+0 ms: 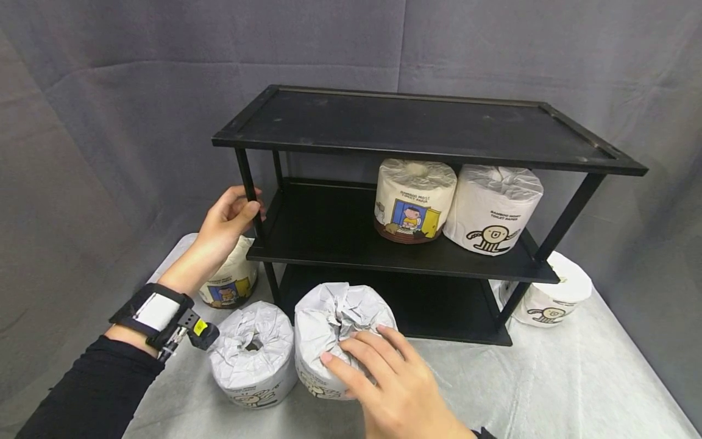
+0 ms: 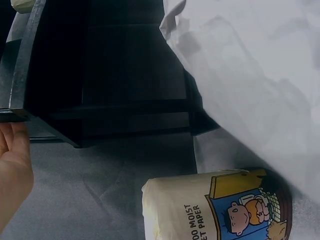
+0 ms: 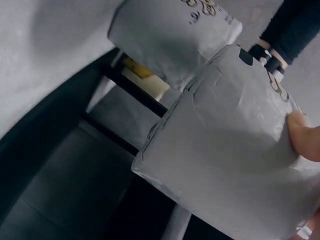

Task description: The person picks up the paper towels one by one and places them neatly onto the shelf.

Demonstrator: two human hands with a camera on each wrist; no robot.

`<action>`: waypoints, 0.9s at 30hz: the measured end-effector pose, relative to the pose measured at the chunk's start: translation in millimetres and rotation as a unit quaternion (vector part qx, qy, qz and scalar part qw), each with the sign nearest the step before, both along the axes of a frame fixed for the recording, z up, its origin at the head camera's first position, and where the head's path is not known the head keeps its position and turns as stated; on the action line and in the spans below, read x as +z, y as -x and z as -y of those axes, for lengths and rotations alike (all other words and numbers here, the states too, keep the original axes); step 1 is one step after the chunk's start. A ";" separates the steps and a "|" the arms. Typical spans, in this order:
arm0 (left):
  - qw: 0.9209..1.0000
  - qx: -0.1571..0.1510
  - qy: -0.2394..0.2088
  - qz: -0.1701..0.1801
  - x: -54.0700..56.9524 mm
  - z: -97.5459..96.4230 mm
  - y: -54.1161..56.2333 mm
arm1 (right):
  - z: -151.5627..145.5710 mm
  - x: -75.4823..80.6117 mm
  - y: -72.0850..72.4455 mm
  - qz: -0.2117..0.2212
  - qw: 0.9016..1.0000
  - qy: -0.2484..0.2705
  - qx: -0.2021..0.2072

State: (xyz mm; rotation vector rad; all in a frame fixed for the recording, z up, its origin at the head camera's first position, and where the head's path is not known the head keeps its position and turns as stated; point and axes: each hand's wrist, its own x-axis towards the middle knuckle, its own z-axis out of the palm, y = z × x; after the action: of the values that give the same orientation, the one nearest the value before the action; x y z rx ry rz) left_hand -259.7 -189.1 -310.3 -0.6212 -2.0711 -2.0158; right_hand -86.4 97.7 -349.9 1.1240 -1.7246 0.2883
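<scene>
My left hand (image 1: 223,221) grips the front left post (image 1: 245,169) of a black shelf rack (image 1: 406,125), thumb in front of it. My right hand (image 1: 393,383) holds a white-wrapped toilet paper roll (image 1: 320,332) in front of the bottom shelf, fingers over its crumpled top. In the right wrist view the thumb (image 3: 304,137) presses the side of this roll. Close on its left, another white roll (image 1: 249,381) stands upright on the table. Two wrapped rolls stand on the middle shelf: a cream one (image 1: 415,201) with a cartoon, and a white one (image 1: 490,210) beside it.
Behind my left forearm, a cream toilet paper roll (image 1: 230,280) stands left of the rack. One more white roll (image 1: 559,292) is at the rack's right. A pale cloth (image 1: 592,372) covers the table, and grey curtain (image 1: 340,36) hangs behind.
</scene>
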 end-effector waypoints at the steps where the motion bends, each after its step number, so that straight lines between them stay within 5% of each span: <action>1: 1.000 0.000 0.001 0.000 -0.1 0.2 -0.1 | 0.0 3.5 0.7 -0.006 1.000 0.002 0.004; 27: 0.999 0.018 0.026 0.001 -0.6 0.4 0.5 | 7.1 53.8 14.8 0.017 0.999 0.050 0.008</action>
State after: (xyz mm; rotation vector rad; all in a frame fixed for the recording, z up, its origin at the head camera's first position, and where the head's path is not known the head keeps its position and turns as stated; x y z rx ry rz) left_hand -260.2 -189.5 -310.9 -0.5875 -2.1266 -1.9485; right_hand -101.2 90.5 -296.1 1.0658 -1.7117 0.4015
